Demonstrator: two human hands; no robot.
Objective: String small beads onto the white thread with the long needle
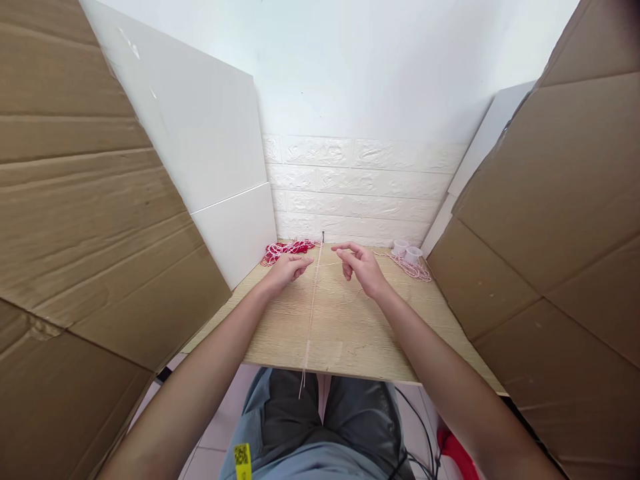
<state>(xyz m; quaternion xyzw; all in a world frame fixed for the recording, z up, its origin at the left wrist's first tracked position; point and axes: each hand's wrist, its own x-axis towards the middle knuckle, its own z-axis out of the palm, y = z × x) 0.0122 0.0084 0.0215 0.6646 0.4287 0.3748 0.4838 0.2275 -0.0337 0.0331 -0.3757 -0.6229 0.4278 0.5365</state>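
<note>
A thin pale pink cord [313,300] runs lengthwise over the wooden table from a small dark peg [323,236] at the back, and its loose ends hang past the front edge. Just left of the cord is my left hand [289,271], fingertips pinched together; anything between them is too small to make out. To the cord's right, my right hand [364,268] has its index finger and thumb stretched toward the cord and its other fingers curled. A fine thread [330,264] reaches from the cord to those curled fingers.
Red and pink cord [287,251] lies heaped at the back left. More pink cord [413,268] lies beside two small clear cups [413,255] at the back right. Cardboard panels [100,200] flank the wooden table [370,340]; a white brick-patterned wall [360,180] stands behind.
</note>
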